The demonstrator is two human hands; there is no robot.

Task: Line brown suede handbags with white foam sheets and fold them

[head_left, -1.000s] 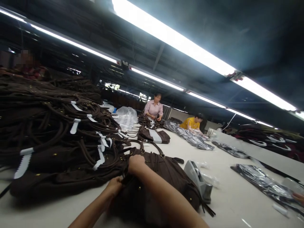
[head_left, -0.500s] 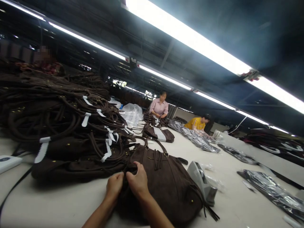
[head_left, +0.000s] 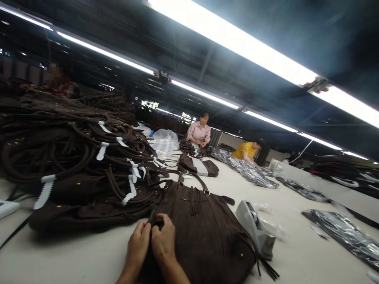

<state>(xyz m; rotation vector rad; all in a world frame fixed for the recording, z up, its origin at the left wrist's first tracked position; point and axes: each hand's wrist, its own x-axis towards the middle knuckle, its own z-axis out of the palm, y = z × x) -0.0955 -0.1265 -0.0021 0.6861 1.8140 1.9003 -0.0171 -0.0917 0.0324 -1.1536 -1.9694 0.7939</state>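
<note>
A dark brown handbag (head_left: 204,232) lies on the table right in front of me, its handles toward the far side and a tassel hanging on its front. My left hand (head_left: 138,241) is closed on the bag's left side edge. Close beside it, my right hand (head_left: 164,238) pinches the same edge, thumb and fingers bent around the fabric. What exactly sits between the fingertips is hidden. To the left rises a big pile of similar brown bags (head_left: 89,181), with white paper strips on their handles.
A grey tape dispenser (head_left: 256,228) stands right of the handbag. Plastic-wrapped bags (head_left: 340,232) lie along the right. Farther back are another brown bag (head_left: 198,165), clear plastic (head_left: 164,144), a person in pink (head_left: 199,133) and a person in yellow (head_left: 245,150).
Both hands have moved down along the bag's left edge, nearer to me. My right hand's fingers have curled in more. The view has shifted slightly.
</note>
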